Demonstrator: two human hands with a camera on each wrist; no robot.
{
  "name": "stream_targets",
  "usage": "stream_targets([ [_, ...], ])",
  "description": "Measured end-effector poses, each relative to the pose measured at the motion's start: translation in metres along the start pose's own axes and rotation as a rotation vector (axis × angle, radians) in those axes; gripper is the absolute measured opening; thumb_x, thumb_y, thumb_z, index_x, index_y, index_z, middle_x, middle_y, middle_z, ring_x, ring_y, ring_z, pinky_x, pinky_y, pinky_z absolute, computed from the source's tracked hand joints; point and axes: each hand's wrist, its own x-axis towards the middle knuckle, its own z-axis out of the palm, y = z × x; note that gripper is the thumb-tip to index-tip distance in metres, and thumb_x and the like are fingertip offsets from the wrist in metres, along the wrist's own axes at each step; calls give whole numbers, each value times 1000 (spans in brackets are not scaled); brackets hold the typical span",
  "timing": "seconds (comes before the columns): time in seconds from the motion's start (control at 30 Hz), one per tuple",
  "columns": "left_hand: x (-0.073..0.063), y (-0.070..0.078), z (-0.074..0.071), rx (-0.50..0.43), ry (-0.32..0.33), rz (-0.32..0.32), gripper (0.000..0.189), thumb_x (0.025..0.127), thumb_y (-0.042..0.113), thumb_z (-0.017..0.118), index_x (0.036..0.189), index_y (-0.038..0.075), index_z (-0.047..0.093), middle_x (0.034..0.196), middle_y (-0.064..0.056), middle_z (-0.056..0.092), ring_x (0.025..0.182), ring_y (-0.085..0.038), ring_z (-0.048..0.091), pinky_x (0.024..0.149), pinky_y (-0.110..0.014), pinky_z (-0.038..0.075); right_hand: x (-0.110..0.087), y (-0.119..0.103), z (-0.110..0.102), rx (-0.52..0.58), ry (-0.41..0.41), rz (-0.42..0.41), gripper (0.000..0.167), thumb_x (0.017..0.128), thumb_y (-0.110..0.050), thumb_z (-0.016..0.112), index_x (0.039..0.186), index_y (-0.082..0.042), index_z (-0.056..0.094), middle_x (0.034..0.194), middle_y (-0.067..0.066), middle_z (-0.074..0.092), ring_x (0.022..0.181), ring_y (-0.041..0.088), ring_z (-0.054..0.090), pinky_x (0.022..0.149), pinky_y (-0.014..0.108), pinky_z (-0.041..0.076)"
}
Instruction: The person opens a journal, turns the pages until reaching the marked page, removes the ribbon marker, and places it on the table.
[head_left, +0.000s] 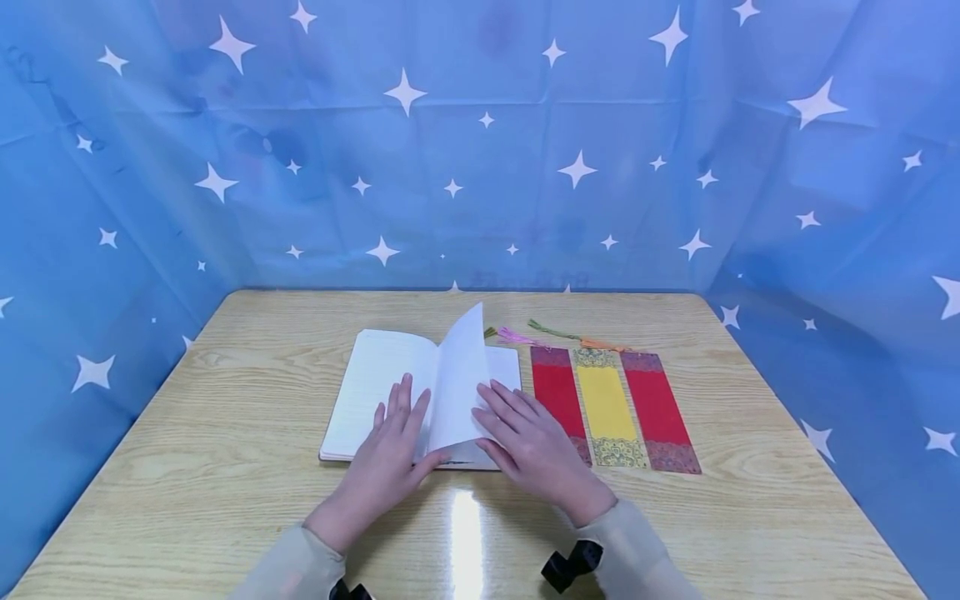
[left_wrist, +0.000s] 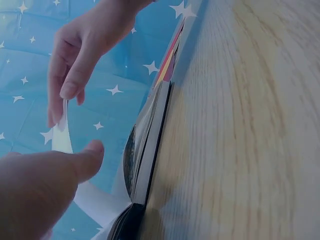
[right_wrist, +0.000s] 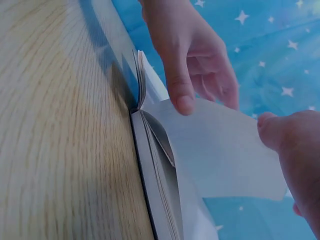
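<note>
A notebook point(head_left: 375, 367) lies spread on the table, with a single white page point(head_left: 459, 383) standing up near its middle. My right hand point(head_left: 534, 442) pinches the free edge of this page between thumb and fingers, as the left wrist view shows. My left hand point(head_left: 390, 454) is at the lower left of the notebook with its fingers extended; in the right wrist view its thumb point(right_wrist: 184, 102) lies against the raised page. Among the leaves, a dark patterned edge point(left_wrist: 129, 160) shows in the left wrist view; what it belongs to is hidden.
Right of the notebook lie a red bookmark point(head_left: 555, 383), a yellow bookmark point(head_left: 606, 404) and another red bookmark point(head_left: 657, 400). Their tassels, including a pink one point(head_left: 516, 336) and an orange one point(head_left: 600, 344), point toward the back. Behind the wooden table point(head_left: 225, 392) hangs a starry blue cloth point(head_left: 495, 208).
</note>
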Motion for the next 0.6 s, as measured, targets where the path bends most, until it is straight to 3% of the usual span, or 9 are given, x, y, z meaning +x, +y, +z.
stream_targets([
  [0.17,1,0,2,3,34,31,81,83,32,71,142,-5,29,149,-30,9,135,-43,18,100,-59,29,2,-1,-1,-7,12,-1,43,97,-36,47,127,-7,58,137,14,48,127,29,43,99,48,38],
  [0.33,0,-2,0,-33,153,75,81,82,20,70,143,-6,24,149,-31,9,137,-40,14,101,-58,27,2,1,0,-9,43,-2,43,98,-35,44,129,-7,55,137,15,47,127,29,42,99,50,36],
  [0.57,-1,-7,0,-61,359,166,68,97,37,38,144,-7,16,148,-34,0,136,-44,11,100,-63,23,2,2,2,-8,63,-5,41,98,-34,45,127,-7,57,136,15,49,125,30,44,100,52,34],
  [0.6,-1,-8,-1,-65,390,178,68,97,36,40,144,-7,16,148,-34,-1,135,-46,12,100,-63,23,2,2,2,-5,59,-2,42,98,-34,46,127,-7,57,136,15,49,125,30,45,100,52,34],
])
